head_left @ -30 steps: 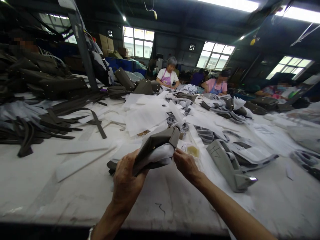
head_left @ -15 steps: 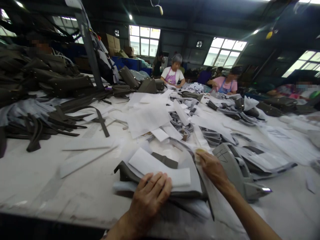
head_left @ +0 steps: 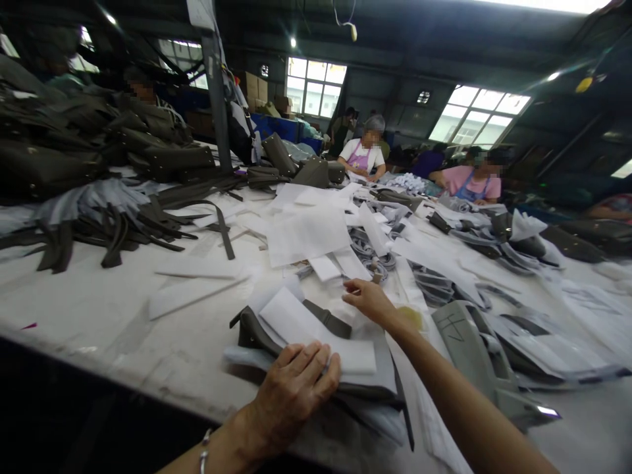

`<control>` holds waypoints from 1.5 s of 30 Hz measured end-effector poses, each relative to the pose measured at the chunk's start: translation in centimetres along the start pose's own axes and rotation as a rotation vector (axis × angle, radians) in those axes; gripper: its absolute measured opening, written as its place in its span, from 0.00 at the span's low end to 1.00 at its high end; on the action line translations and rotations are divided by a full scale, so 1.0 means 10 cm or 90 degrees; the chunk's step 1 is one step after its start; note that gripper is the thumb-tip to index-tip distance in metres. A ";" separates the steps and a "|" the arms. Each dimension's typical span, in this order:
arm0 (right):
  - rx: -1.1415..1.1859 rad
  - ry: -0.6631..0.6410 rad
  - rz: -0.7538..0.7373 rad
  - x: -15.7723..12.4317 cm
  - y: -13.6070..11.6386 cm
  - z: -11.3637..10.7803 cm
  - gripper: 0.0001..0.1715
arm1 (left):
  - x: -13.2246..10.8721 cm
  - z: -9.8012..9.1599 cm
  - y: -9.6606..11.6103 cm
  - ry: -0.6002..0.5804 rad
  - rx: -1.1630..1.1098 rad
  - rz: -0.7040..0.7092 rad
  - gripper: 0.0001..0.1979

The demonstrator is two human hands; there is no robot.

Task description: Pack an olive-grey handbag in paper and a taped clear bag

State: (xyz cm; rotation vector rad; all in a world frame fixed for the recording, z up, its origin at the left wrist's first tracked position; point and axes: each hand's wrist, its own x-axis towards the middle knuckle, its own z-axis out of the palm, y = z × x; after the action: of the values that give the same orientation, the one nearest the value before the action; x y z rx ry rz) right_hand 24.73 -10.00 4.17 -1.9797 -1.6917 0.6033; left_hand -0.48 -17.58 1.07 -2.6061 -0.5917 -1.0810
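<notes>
My left hand (head_left: 295, 387) lies flat with fingers spread on a white paper sheet (head_left: 316, 329) that covers a grey bag piece (head_left: 257, 334) near the table's front edge. My right hand (head_left: 368, 299) reaches forward past that piece, fingers loosely extended and holding nothing, close to small white paper slips (head_left: 340, 266). A small yellow object (head_left: 411, 316) sits just right of my right wrist.
A grey moulded bag part (head_left: 469, 349) lies to the right. Dark straps (head_left: 148, 227) and stacked dark bags (head_left: 59, 151) fill the left. White sheets (head_left: 306, 230) and grey straps (head_left: 375, 253) cover the table's middle. Other people (head_left: 365, 155) work at the far end.
My right hand left the yellow object and moved forward and left toward the paper slips. My left hand stays pressed on the white sheet. The view has shifted left.
</notes>
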 end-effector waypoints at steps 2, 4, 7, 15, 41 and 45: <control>-0.039 -0.021 0.029 0.20 0.05 0.12 0.26 | -0.07 -0.04 0.01 -0.001 0.007 -0.005 0.16; -0.056 -0.037 0.050 0.34 0.10 0.20 0.28 | -0.13 -0.03 0.03 -0.005 0.016 0.003 0.17; -0.035 -0.075 0.063 0.43 0.13 0.29 0.18 | -0.18 0.06 0.10 -0.008 0.047 0.024 0.17; 0.122 -0.091 0.035 0.16 0.01 -0.05 0.12 | -0.23 0.25 0.23 -0.024 0.086 0.045 0.16; -0.121 0.117 -0.479 -1.64 -0.16 0.17 0.08 | -0.18 0.17 0.16 0.040 -0.016 0.009 0.18; -0.169 0.093 -0.562 -1.83 -0.15 0.12 0.16 | -0.21 0.16 0.14 -0.006 0.004 0.016 0.21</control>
State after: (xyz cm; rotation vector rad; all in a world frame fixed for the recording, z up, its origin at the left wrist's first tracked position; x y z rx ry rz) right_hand 20.14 -27.78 4.65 -1.1596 -2.3618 -0.0876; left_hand -0.23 -18.74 -1.67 -2.6083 -0.5623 -1.0575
